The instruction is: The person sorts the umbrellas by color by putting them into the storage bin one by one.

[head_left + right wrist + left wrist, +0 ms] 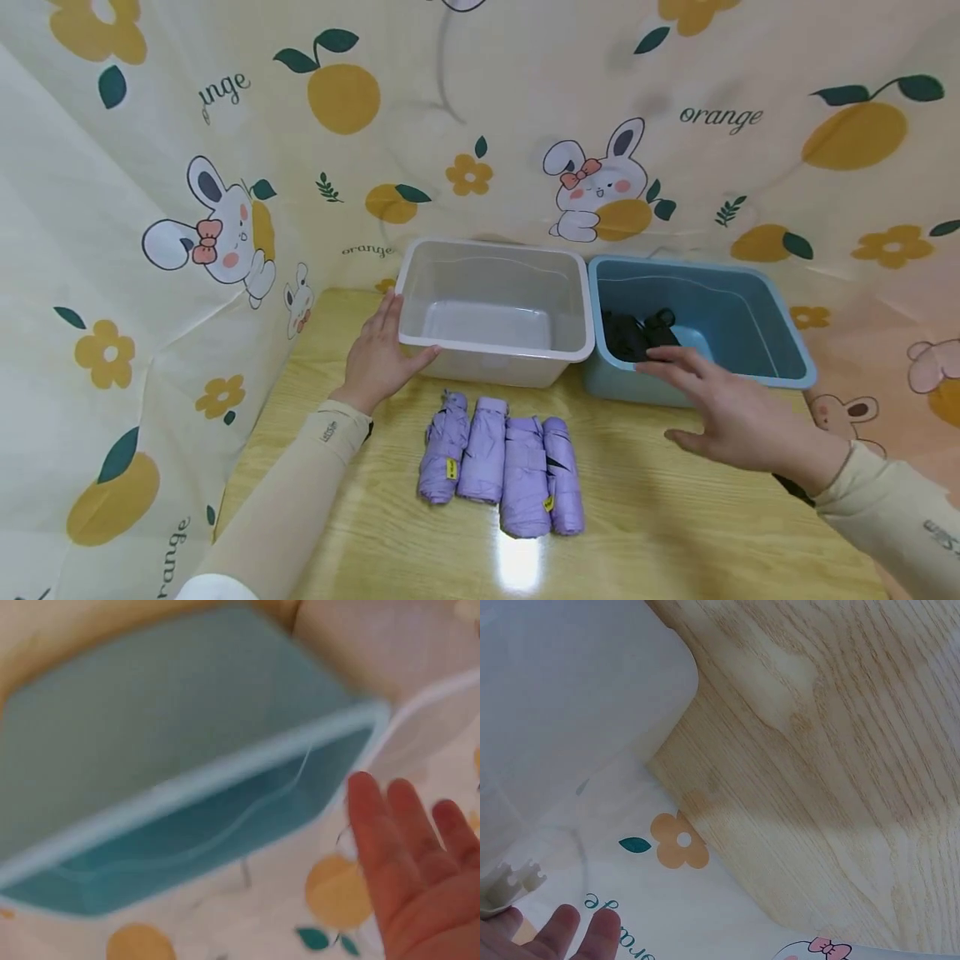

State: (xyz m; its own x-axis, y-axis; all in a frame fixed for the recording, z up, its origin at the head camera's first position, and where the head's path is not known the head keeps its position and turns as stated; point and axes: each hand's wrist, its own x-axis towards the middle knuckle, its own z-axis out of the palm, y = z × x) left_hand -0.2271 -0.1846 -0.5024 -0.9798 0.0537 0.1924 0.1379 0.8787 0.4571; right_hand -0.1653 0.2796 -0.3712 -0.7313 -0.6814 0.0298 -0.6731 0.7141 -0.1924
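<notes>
Four purple folded umbrellas [480,450] lie side by side on the wooden table [645,550], just in front of the white bin [495,367], and I can make out small yellow tags [452,468] on two of them. On my feed the left hand [378,354] is at the white bin's left end, its fingers extended and touching the rim, the thumb reaching out along the front corner. To the right of the white bin, just beside it, I see the blue bin [637,385] with black items [626,340] inside; I cannot tell what they are. On that same side of the white bin, I have the right hand [738,408] near the blue bin's front rim, fingers apart and nearly straight. Behind the white bin hangs a cloth [510,92] printed with oranges, flowers and rabbits.
</notes>
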